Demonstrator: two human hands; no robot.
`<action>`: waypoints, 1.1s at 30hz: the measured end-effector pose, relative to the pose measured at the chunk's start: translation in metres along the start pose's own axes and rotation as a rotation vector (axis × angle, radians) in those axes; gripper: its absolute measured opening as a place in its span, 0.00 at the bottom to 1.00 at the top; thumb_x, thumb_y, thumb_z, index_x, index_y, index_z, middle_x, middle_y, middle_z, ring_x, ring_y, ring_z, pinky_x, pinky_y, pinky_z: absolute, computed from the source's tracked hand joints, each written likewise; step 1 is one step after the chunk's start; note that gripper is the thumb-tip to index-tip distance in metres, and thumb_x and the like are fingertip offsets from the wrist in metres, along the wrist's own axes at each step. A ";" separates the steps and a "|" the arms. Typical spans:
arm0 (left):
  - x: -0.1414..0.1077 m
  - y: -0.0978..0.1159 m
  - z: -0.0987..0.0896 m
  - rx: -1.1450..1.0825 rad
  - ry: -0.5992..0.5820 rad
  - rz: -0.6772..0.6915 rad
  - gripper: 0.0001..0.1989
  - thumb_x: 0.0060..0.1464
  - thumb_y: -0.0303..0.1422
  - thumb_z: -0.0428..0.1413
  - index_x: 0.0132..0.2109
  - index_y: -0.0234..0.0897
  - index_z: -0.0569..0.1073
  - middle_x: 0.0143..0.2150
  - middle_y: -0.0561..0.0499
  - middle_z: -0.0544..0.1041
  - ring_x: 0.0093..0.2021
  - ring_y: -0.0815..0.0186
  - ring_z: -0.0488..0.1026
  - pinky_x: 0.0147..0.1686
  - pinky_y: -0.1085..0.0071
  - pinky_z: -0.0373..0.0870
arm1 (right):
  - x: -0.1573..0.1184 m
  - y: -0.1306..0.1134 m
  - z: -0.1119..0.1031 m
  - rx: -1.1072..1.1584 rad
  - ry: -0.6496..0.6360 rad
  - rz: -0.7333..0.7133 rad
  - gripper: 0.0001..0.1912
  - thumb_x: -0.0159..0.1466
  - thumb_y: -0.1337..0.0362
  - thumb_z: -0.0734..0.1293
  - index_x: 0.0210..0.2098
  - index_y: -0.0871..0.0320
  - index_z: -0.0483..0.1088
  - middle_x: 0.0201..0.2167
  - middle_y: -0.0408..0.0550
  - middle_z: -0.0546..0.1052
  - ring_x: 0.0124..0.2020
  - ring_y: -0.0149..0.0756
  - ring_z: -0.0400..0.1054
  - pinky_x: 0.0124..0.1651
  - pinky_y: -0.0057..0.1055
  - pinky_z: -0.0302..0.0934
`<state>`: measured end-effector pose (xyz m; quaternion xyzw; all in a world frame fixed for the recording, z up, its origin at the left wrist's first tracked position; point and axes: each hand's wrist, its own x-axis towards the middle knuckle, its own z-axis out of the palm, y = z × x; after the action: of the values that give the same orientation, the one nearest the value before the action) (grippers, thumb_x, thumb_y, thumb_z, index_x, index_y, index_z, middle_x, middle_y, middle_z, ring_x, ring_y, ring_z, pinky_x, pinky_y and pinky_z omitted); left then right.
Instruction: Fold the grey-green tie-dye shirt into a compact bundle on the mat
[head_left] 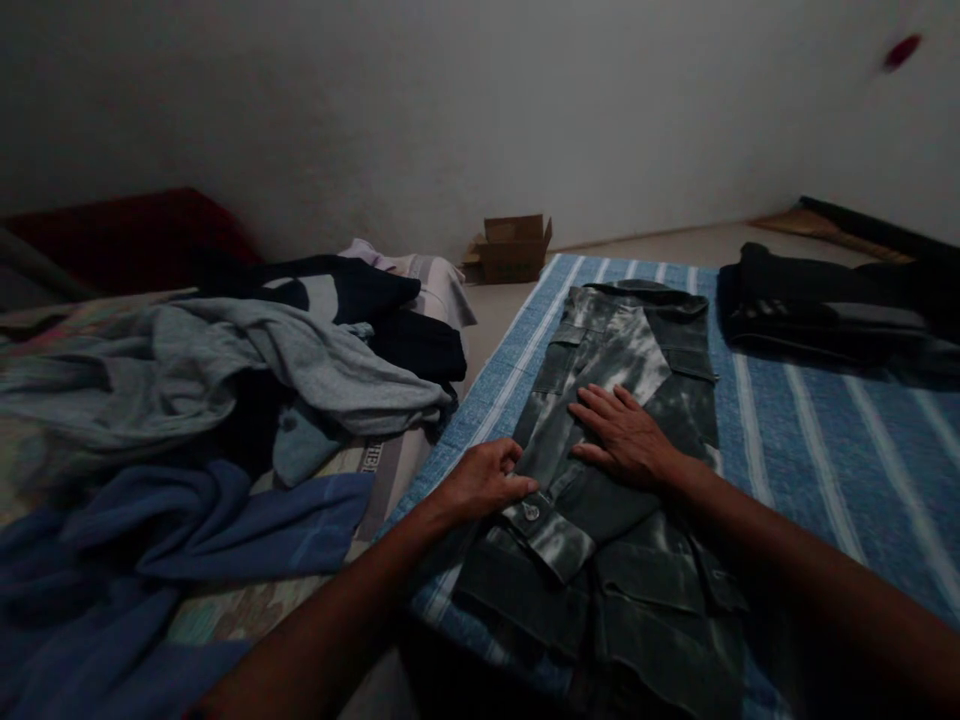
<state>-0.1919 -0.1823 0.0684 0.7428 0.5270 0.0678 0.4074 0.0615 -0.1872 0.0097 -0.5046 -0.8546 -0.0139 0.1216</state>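
A dark grey jacket point(637, 560) with whitish tie-dye patches lies lengthwise on the blue striped cloth. One sleeve is folded in over its body, and a cuff with a metal button point(531, 511) shows near the lower left. At the jacket's left edge, just above that cuff, my left hand point(487, 480) is closed, pinching the fabric between thumb and fingers. My right hand point(622, 435) rests flat on the middle of the jacket with its fingers spread. The jacket's lower end runs towards me and fades into shadow.
To the left, a grey garment point(300, 360), a blue garment point(247, 520) and dark clothes lie heaped on another covered surface. Folded dark clothes point(832, 310) sit at the right on the striped cloth point(817, 440). An open cardboard box point(514, 250) stands by the wall.
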 end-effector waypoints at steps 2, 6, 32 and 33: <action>-0.004 0.006 -0.001 0.156 0.024 0.011 0.14 0.45 0.40 0.59 0.38 0.37 0.70 0.28 0.57 0.68 0.30 0.66 0.68 0.30 0.72 0.63 | 0.001 0.002 0.001 -0.002 0.010 -0.007 0.33 0.67 0.44 0.55 0.62 0.61 0.61 0.64 0.59 0.59 0.66 0.49 0.48 0.65 0.51 0.39; -0.017 0.022 0.006 0.441 0.251 0.228 0.14 0.49 0.34 0.59 0.45 0.37 0.69 0.46 0.45 0.74 0.49 0.56 0.70 0.49 0.60 0.67 | 0.002 0.002 0.000 -0.006 0.013 -0.012 0.34 0.67 0.43 0.55 0.62 0.61 0.61 0.64 0.59 0.60 0.66 0.50 0.49 0.65 0.51 0.40; 0.001 0.033 0.006 0.394 -0.148 0.491 0.35 0.52 0.46 0.59 0.63 0.38 0.62 0.67 0.38 0.57 0.67 0.49 0.54 0.63 0.49 0.53 | 0.022 0.011 -0.013 0.044 0.116 0.081 0.29 0.67 0.48 0.58 0.59 0.61 0.64 0.63 0.59 0.62 0.65 0.50 0.51 0.64 0.50 0.47; 0.009 0.033 0.001 0.375 -0.111 0.512 0.32 0.54 0.44 0.58 0.62 0.37 0.63 0.67 0.38 0.59 0.66 0.50 0.56 0.63 0.51 0.55 | 0.026 0.016 -0.015 0.035 0.127 0.099 0.29 0.67 0.48 0.58 0.59 0.61 0.64 0.63 0.59 0.62 0.65 0.50 0.51 0.64 0.50 0.48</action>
<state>-0.1633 -0.1794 0.0869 0.9159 0.3032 0.0291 0.2613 0.0667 -0.1593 0.0287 -0.5421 -0.8194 -0.0249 0.1848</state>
